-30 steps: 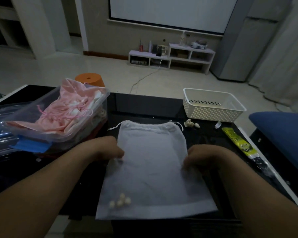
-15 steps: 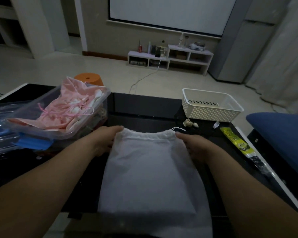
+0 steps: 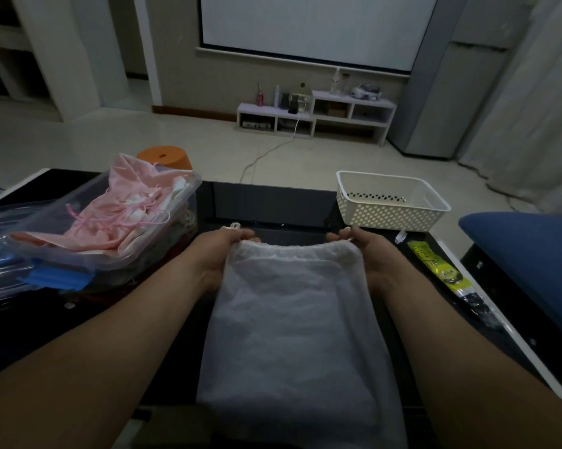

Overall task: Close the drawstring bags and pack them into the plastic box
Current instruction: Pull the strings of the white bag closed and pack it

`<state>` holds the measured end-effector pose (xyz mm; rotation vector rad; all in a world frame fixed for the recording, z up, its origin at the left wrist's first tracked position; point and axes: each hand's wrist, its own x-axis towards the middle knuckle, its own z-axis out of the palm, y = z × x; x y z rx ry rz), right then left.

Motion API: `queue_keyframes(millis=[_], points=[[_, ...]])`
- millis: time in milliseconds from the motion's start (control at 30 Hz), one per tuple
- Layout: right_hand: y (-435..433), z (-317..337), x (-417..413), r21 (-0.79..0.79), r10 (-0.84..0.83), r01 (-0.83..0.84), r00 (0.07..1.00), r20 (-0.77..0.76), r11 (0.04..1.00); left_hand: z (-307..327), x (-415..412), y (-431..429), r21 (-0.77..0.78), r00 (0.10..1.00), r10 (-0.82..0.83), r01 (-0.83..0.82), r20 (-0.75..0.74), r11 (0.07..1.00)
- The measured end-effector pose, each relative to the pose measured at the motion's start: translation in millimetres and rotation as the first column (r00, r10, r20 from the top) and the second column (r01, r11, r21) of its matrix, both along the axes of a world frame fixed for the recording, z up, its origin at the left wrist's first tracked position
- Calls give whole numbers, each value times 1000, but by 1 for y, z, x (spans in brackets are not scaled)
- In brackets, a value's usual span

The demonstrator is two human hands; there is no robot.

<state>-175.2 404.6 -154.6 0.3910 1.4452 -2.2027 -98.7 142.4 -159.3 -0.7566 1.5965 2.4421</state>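
My left hand [image 3: 222,252] and right hand [image 3: 367,254] pinched cords [image 3: 235,225] at bag [image 3: 289,319] mouth, likely to cinch it; box [image 3: 194,186] sat left of bag.

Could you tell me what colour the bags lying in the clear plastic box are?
The bags are mostly pale pink, best seen in the head view.

The drawstring bag [image 3: 292,319] lies on the table [image 3: 266,205], plastic box [image 3: 192,189] left, basket [image 3: 389,215] behind-right.
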Motion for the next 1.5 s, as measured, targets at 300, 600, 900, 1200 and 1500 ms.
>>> queue_keyframes(millis=[300, 600, 900, 1200, 1500], points=[[30, 8, 13, -243, -176, 171, 984, -1, 955, 28, 11, -10, 425, 940, 342, -306, -8, 852], [57, 10, 10, -363, -383, 381, 921, 69, 850, 42, 8, -11, 267, 902, 408, -363, -139, 893], [112, 4, 12, -197, -551, 564, 826, 119, 802, 39, 11, -24, -970, 962, -127, -244, -241, -7], [134, -6, 14, 40, -670, 670, 742, -15, 741, 36, 30, -21, -946, 943, -223, -285, -248, -155], [29, 80, 54, 534, 243, 232, 699, -673, 813, 95, 3, 93, -991, 802, -589, -23, -96, 130]])
